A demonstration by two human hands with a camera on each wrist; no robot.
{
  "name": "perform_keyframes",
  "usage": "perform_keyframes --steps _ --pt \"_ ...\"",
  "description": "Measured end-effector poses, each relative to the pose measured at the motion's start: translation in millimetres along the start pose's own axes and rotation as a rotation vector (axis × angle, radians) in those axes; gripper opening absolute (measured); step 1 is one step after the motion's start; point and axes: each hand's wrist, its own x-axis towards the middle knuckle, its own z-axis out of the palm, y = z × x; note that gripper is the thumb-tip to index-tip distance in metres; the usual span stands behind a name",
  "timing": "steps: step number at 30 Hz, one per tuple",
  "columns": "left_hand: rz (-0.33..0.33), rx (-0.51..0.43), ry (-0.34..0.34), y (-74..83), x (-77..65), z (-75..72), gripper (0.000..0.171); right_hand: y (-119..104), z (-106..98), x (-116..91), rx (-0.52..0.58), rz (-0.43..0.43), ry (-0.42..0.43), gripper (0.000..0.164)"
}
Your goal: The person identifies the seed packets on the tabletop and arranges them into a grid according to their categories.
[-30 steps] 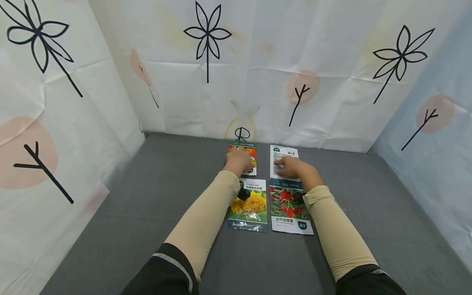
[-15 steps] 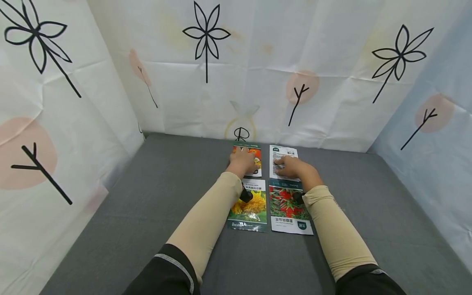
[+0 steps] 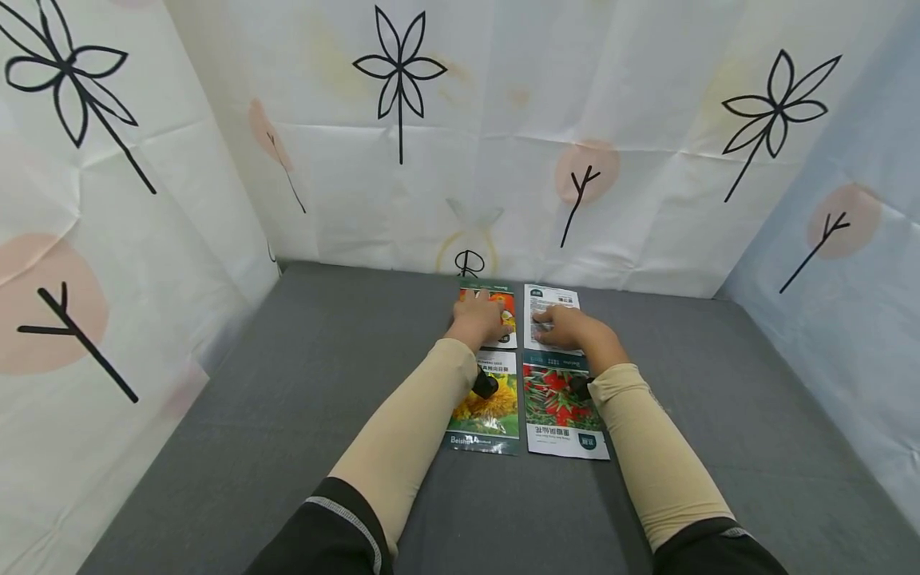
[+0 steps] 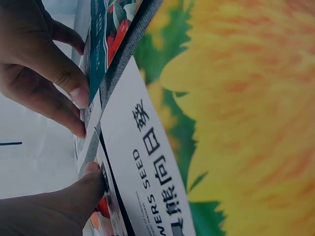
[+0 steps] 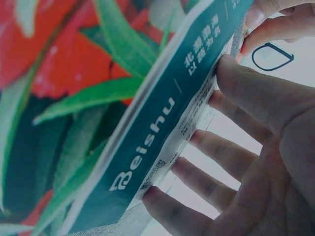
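Note:
Four seed packets lie in a two-by-two block on the grey mat (image 3: 287, 399). My left hand (image 3: 480, 319) rests flat on the far left packet (image 3: 506, 303), which has an orange and red picture. My right hand (image 3: 568, 326) lies with straight, spread fingers (image 5: 221, 147) on the far right white packet (image 3: 553, 296), printed side up. The sunflower packet (image 3: 493, 407) and the red-flower packet (image 3: 561, 407) lie nearer me, partly under my wrists. In the left wrist view my thumb (image 4: 64, 204) touches the far left packet's edge beside the sunflower packet (image 4: 236, 123).
White fabric walls with black flower prints (image 3: 400, 72) close in the mat at the back and on both sides. Bare grey mat stretches left (image 3: 323, 335) and right (image 3: 704, 375) of the packets.
My left hand has slid the far left packet to the right, closing the gap to the white packet. The right hand has stayed on the white packet.

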Motion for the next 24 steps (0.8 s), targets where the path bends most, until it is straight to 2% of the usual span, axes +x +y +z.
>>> perform_keyframes --steps 12,20,24 --pt "0.005 0.007 -0.017 2.9 -2.2 -3.5 0.061 5.4 -0.4 2.0 -0.028 -0.019 -0.006 0.056" --pt "0.012 0.002 -0.013 2.4 -0.6 -7.5 0.061 4.1 -3.1 1.9 -0.003 -0.027 0.015 0.055" --pt "0.015 -0.004 -0.022 2.7 -0.5 -5.6 0.062 3.4 -2.2 2.0 0.007 -0.034 -0.003 0.055"
